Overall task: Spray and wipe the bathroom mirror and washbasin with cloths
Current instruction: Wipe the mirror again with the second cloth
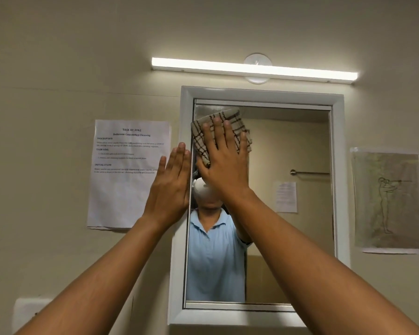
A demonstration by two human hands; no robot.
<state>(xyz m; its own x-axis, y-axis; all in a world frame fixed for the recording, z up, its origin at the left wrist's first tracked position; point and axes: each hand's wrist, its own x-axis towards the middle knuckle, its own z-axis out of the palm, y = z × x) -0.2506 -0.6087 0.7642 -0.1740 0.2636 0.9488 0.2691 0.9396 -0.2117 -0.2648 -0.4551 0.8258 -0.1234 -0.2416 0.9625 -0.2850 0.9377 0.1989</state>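
Note:
A white-framed mirror (288,238) hangs on the beige wall ahead of me. My right hand (224,163) lies flat on a beige checked cloth (203,131), pressing it against the glass near the mirror's upper left corner. My left hand (171,187) rests flat with fingers together on the mirror's left frame edge, holding nothing. The glass reflects a person in a light blue shirt. The washbasin and any spray bottle are out of view.
A lit tube light (254,68) runs above the mirror. A printed task sheet (121,175) is taped to the wall on the left and a drawing (388,201) on the right. A white fixture (27,313) shows at the lower left.

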